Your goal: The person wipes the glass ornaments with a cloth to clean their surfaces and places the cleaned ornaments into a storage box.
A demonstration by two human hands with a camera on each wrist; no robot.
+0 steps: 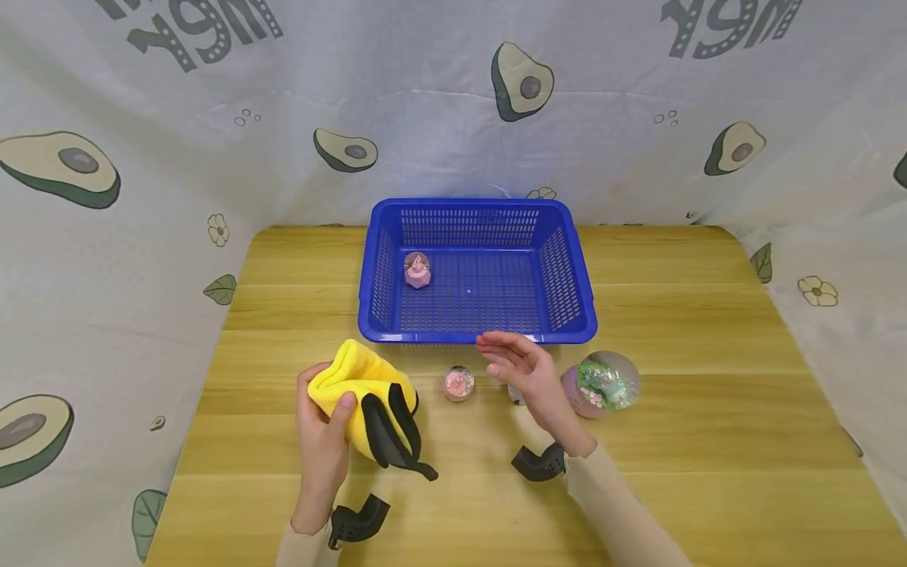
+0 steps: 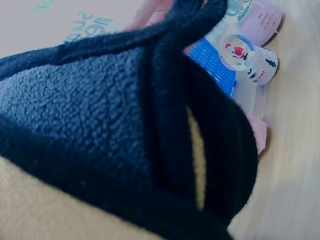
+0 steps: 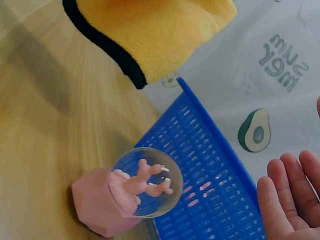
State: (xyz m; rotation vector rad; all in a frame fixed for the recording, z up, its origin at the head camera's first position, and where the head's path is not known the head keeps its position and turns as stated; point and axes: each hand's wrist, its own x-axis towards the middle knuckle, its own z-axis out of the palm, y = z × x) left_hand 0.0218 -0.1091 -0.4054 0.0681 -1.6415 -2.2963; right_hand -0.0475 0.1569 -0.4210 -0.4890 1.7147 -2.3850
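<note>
1. A blue basket (image 1: pixel 418 337) stands at the far side of the wooden bench (image 1: pixel 708 378). Inside it, near the left wall, one small globe with a pink base (image 1: pixel 417 270) sits upright; the rest of the slatted floor shows bare.
2. Outside, just before the basket's near rim, stands a globe with a pink faceted base (image 1: pixel 459 383); the right wrist view shows a pink figure within its clear dome.
3. To its right, partly hidden by the right hand (image 1: pixel 527 378) in the head view, is a globe with a white base (image 2: pixel 262 66), a red-hatted figure in its dome. Further right stands a larger globe with a purple base (image 1: pixel 602 386), green and pink shapes inside.
4. The left hand (image 1: pixel 322 449) reaches up from the near side and grips a yellow cloth (image 1: pixel 372 376) with dark trim, thumb on the near face.
5. The right forearm slants inward; that hand's fingers are extended and lie close together, pointing left, grasping nothing, and in the head view they overlap the basket's near rim. Contact there cannot be told.
6. The cloth is in the left hand, left of the pink faceted globe and well apart from the right hand.
</note>
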